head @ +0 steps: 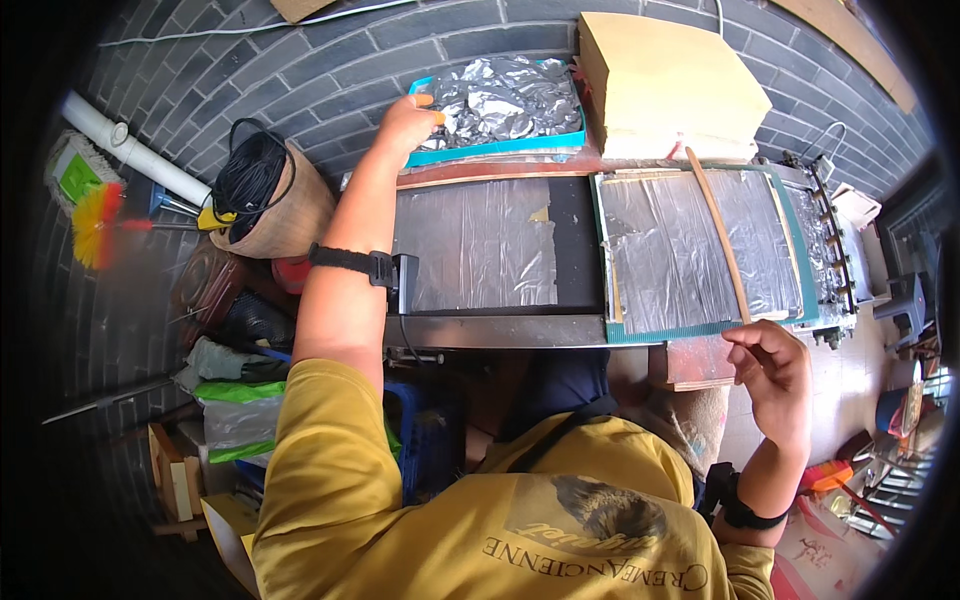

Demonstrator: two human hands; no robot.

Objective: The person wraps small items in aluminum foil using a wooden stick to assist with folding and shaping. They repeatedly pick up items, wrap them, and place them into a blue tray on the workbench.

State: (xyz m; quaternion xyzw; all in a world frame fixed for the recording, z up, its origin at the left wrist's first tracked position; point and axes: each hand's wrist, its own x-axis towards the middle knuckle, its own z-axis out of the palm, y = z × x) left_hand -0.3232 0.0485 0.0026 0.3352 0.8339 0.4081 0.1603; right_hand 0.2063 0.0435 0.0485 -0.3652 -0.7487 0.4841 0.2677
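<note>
My left hand [406,129] reaches to the left end of a shallow turquoise tray [517,145] heaped with crumpled silver foil [499,101]. Orange finger covers are on two of its fingertips, which touch or hover over the foil; whether they pinch any is unclear. In my right hand [772,382] is the near end of a thin wooden stick [720,225]. That stick slants across a foil-like sheet [660,247] on a green mat [802,262]. Left of the mat, another wrinkled silvery sheet [480,247] lies on a dark work surface [577,247].
A tall stack of yellowish paper [667,75] stands against the brick wall. Beyond the mat's right side is a metal rail with knobs [832,232]. A basket [300,214] with coiled black cable [251,172] stands left; a blue plastic crate [431,442] sits below the bench.
</note>
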